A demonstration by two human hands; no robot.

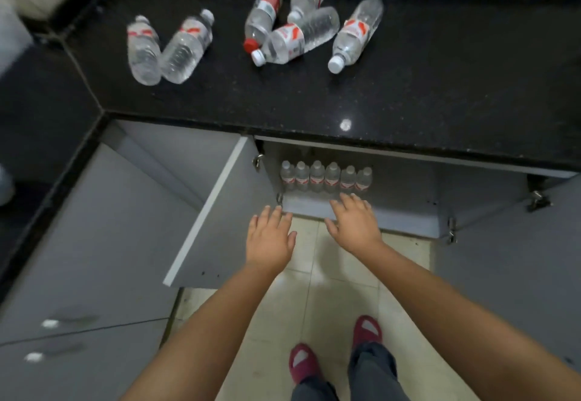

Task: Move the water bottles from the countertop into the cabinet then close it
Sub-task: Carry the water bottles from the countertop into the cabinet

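Maroon slippers (333, 350) are standing on pale floor tiles (317, 278) at the bottom of the view, grey trouser legs above them. Two bare forearms are reaching forward from there. The left hand (271, 237) is hovering palm down with its fingers straight and slightly spread, holding nothing, just in front of the open left door (220, 212). The right hand (353, 221) is lying the same way — flat, fingers straight, empty — with its fingertips over the front edge of the cabinet (405, 193) floor.

Inside, the cabinet is holding six bottles (325, 177) standing upright in a row at the left end, caps up, touching one another; the rest of its floor to the right is showing grey. The right door (515, 243) is also hanging open.

Farther off, the black speckled countertop (408, 86) is carrying six more bottles, all lying on their sides: a pair (169, 48) touching at the left, and a cluster of four (301, 23) — one of these with a red cap (250, 44), the others white-capped.
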